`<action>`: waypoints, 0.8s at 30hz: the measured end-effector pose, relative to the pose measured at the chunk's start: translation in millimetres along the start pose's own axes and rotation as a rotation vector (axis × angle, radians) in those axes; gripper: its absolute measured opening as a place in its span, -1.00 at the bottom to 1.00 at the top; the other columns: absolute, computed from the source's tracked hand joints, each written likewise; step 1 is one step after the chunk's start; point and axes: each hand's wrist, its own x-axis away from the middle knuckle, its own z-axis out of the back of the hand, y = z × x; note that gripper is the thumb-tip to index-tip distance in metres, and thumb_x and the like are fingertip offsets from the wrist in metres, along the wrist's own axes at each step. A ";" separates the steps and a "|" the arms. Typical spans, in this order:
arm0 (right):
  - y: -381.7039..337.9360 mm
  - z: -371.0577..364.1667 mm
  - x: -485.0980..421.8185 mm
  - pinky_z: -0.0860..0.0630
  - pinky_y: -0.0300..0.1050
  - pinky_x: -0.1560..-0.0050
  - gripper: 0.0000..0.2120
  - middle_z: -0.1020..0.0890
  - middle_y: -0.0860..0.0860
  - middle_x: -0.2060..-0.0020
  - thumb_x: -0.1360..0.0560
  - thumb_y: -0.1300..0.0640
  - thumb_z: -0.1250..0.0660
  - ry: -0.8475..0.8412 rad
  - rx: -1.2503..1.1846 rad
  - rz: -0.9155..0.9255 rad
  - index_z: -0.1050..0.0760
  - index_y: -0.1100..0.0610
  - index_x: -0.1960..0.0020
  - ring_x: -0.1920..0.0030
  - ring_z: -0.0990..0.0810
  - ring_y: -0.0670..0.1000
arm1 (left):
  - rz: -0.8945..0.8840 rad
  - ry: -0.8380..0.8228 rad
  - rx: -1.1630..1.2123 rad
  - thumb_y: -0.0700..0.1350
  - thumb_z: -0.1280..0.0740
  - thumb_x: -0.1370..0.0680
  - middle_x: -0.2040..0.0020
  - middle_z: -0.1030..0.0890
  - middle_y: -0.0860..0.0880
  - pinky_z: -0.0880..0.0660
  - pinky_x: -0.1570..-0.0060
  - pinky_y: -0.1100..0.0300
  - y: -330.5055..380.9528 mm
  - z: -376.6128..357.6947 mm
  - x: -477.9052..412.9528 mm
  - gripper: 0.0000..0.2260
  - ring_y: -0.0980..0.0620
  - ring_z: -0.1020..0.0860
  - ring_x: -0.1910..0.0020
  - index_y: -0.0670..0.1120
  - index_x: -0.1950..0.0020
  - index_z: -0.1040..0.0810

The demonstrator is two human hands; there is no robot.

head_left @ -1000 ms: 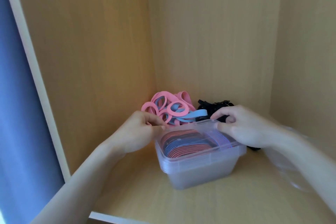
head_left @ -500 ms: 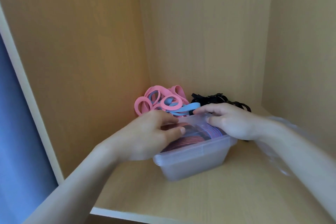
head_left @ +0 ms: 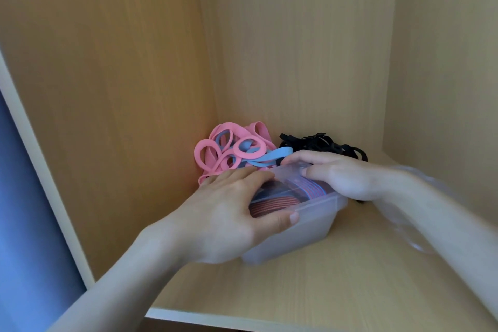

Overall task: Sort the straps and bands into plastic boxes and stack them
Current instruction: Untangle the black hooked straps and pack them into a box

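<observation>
A clear plastic box point(head_left: 296, 237) stands on the wooden shelf, and red and blue striped straps point(head_left: 272, 202) show through its clear lid. My left hand point(head_left: 226, 213) lies flat on the lid with straight fingers, its thumb along the front rim. My right hand point(head_left: 342, 175) grips the box's far right corner, fingers curled over the rim. Behind the box a heap of pink and blue bands point(head_left: 213, 153) fills the back left corner. A tangle of black straps point(head_left: 323, 144) lies to the right of the heap, partly hidden by my right hand.
The cupboard's left wall point(head_left: 121, 116), back wall and right wall close in the shelf. Its white front edge point(head_left: 215, 318) runs below my arms. Something clear and plastic point(head_left: 404, 213) lies blurred under my right forearm. Bare shelf board lies in front of the box.
My left hand left the lid's left corner and now lies flat across the top. My right hand stayed at the far right corner. The view came closer.
</observation>
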 end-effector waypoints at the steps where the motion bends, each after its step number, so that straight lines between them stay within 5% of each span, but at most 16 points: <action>1: 0.1 0.0 0.2 -0.32 0.00 -0.47 -0.62 -0.58 -0.02 -0.29 -0.65 0.34 -0.10 0.002 -0.004 0.011 -0.48 0.09 -0.37 -0.34 -0.51 -0.02 | -0.006 0.001 -0.019 0.56 -0.01 -0.34 -0.33 -0.33 0.39 -0.21 -0.37 0.17 1.2 -0.2 0.9 -0.34 0.26 -0.26 -0.32 0.38 -0.41 -0.23; 11: 3.5 1.5 -0.4 -0.39 -0.16 -0.39 -0.68 -0.63 -0.13 -0.24 -0.66 0.23 -0.22 -0.021 -0.062 0.035 -0.51 0.02 -0.37 -0.27 -0.57 -0.17 | -0.005 -0.008 -0.255 0.49 0.12 -0.43 -0.39 -0.35 0.20 -0.25 -0.39 0.07 8.5 -1.9 3.3 -0.33 0.11 -0.30 -0.38 0.25 -0.47 -0.20; 15: 5.3 1.1 -0.9 -0.38 -0.19 -0.39 -0.65 -0.65 -0.29 -0.15 -0.68 0.22 -0.19 -0.058 -0.073 0.030 -0.52 -0.23 -0.18 -0.24 -0.57 -0.26 | -0.013 -0.057 -0.119 0.55 0.24 -0.39 -0.48 -0.27 0.26 -0.12 -0.36 0.19 1.4 -0.8 1.1 -0.25 0.22 -0.17 -0.42 0.30 -0.50 -0.14; 18: 4.7 0.8 -0.1 -0.36 -0.15 -0.41 -0.63 -0.63 -0.31 -0.18 -0.68 0.20 -0.18 -0.069 -0.029 0.029 -0.53 -0.29 -0.13 -0.27 -0.54 -0.25 | -0.016 -0.070 -0.049 0.56 0.20 -0.46 -0.52 -0.19 0.28 0.04 -0.16 0.37 -4.6 -0.8 -2.7 -0.29 0.33 -0.03 -0.38 0.31 -0.52 -0.14; 20: 3.9 1.9 -0.1 -0.33 -0.06 -0.46 -0.68 -0.60 -0.28 -0.23 -0.67 0.13 -0.18 -0.061 0.033 0.009 -0.52 -0.30 -0.16 -0.31 -0.52 -0.20 | -0.034 -0.074 -0.026 0.52 0.14 -0.49 -0.45 -0.23 0.32 -0.01 -0.09 0.42 -7.3 -0.9 -5.7 -0.38 0.35 -0.07 -0.34 0.35 -0.50 -0.17; 24: -0.5 3.5 0.7 -0.32 0.04 -0.45 -0.71 -0.53 -0.21 -0.29 -0.66 0.02 -0.16 -0.049 0.204 -0.018 -0.46 -0.20 -0.33 -0.34 -0.47 -0.11 | -0.067 -0.103 0.040 0.50 0.08 -0.42 -0.36 -0.33 0.41 -0.20 -0.30 0.31 -15.4 2.2 -12.7 -0.37 0.35 -0.25 -0.31 0.37 -0.46 -0.23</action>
